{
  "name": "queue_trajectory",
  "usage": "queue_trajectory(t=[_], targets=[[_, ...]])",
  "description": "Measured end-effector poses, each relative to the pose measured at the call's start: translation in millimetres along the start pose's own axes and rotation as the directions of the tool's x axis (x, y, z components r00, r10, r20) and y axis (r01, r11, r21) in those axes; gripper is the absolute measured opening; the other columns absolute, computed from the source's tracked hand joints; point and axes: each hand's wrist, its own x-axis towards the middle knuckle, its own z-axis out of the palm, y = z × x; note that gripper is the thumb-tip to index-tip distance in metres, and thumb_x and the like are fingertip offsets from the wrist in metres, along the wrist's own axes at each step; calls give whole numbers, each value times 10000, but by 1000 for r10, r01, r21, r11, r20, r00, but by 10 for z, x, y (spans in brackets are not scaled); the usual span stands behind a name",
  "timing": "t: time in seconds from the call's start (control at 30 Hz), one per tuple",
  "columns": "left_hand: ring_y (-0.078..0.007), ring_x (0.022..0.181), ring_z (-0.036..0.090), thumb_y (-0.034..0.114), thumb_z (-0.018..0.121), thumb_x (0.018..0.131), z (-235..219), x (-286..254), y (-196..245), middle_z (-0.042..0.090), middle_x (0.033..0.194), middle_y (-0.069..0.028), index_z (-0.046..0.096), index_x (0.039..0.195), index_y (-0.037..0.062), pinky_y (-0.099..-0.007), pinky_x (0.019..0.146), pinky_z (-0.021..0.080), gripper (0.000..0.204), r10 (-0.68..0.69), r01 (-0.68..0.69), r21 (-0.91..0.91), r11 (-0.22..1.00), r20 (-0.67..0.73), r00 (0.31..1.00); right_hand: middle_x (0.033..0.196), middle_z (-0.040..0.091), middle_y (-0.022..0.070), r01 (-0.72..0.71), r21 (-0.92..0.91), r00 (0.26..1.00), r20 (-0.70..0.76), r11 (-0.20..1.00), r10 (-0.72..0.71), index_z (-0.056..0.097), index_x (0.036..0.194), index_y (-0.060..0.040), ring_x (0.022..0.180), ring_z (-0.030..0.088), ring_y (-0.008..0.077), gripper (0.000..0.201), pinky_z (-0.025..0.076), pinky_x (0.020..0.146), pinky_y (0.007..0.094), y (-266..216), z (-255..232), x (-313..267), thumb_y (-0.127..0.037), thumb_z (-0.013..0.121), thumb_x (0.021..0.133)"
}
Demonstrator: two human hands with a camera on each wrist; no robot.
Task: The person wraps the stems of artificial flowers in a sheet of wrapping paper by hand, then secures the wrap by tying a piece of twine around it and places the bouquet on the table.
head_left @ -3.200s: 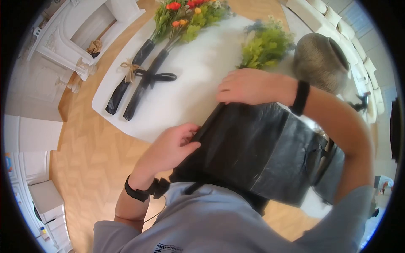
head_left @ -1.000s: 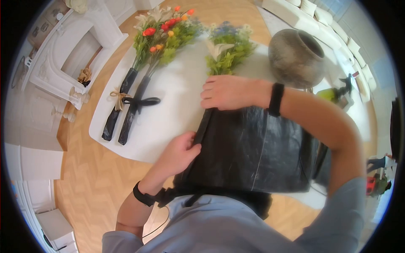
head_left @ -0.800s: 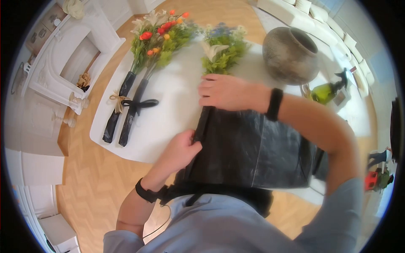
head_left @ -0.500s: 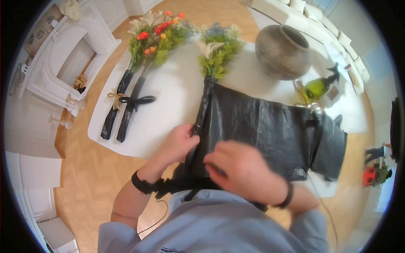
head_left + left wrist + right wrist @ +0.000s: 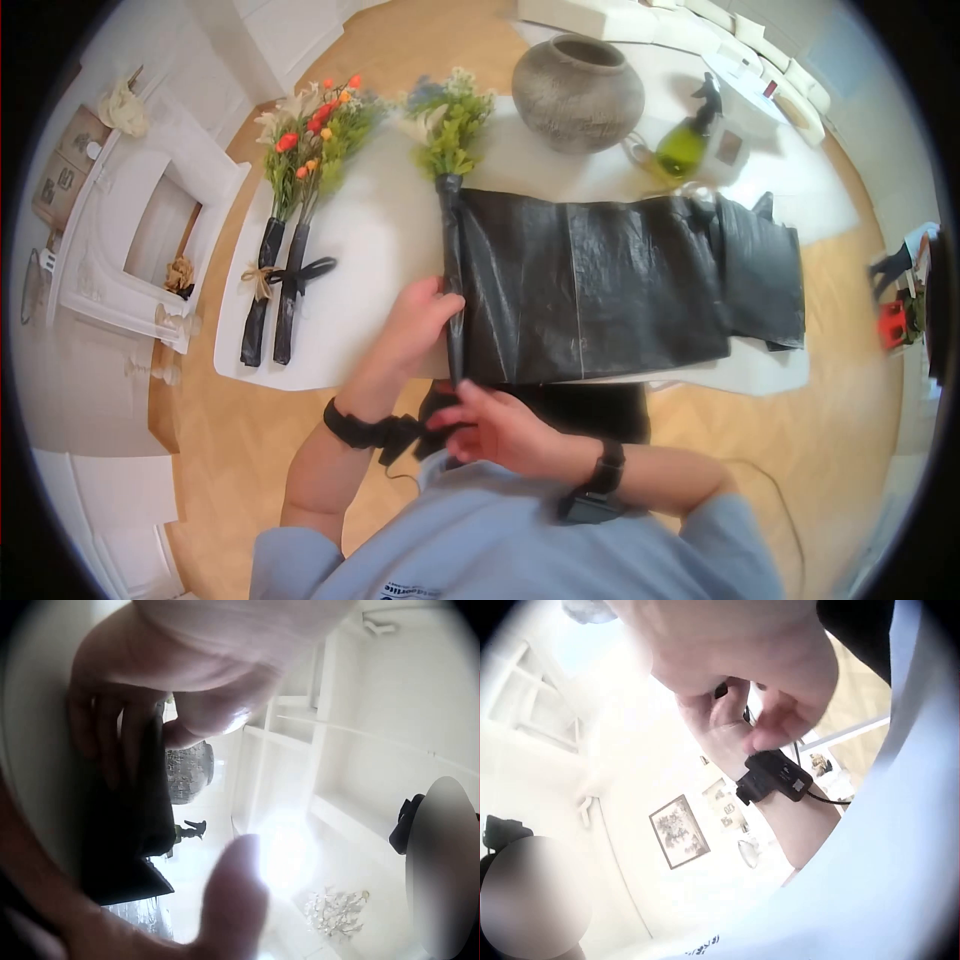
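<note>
Fingers of L hand [image 5: 412,322] pinch blk roll [image 5: 453,235], ctr of frame; R hand [image 5: 505,428] fingers apart, nr its lower end.

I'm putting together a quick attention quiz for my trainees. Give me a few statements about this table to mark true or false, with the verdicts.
1. The left hand holds an edge of the black sheet. True.
2. Both bows on the tied bouquets are tan. False: one bow is tan, the other black.
3. The large vase lies on its side. False: it stands upright.
4. A green spray bottle stands near the vase. True.
5. The bouquet above the left hand has bright red flowers. False: its visible blooms are whitish and bluish, above green leaves.
</note>
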Motion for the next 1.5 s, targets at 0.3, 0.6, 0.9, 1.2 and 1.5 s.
queue_trajectory(t=[0.3,0.6,0.9,1.2,1.5], targets=[[-153,919,654,60,524,941,-20,10,-68,681,1026,-92,606,1150,-60,-311,826,538,254,32,-33,-26,999,-25,999,1176,671,43,157,119,986,-69,980,-149,616,1217,-72,825,600,127,417,498,800,310,-80,-3,141,-437,506,1048],[-165,868,666,68,535,942,114,45,36,678,990,-80,600,1127,-48,-307,787,547,228,-81,81,-25,996,-22,996,900,601,-7,172,185,980,-126,968,-150,594,1205,-117,682,465,88,311,397,638,241,-39,-58,200,-374,479,1073],[-177,865,679,113,565,971,-87,689,232,691,981,-89,612,1111,-45,-319,786,554,216,15,-22,-162,986,-48,999,892,555,-30,82,347,994,35,934,-101,545,1307,-121,604,320,54,329,307,594,217,71,-162,204,-345,498,1071],[-180,838,676,92,571,942,-97,848,265,689,969,-89,613,1074,-38,-321,753,555,190,-39,37,-66,997,-32,999,848,538,-13,20,450,995,76,893,-60,543,1203,-143,569,312,75,228,286,567,234,70,-200,224,-309,447,1080],[-194,817,675,80,575,923,-91,869,224,681,942,-88,616,1039,-24,-339,736,555,161,-74,64,-200,978,-40,996,820,520,-23,-55,581,986,157,812,-45,523,1255,-127,558,299,73,289,298,589,240,125,-274,269,-346,455,1080]])
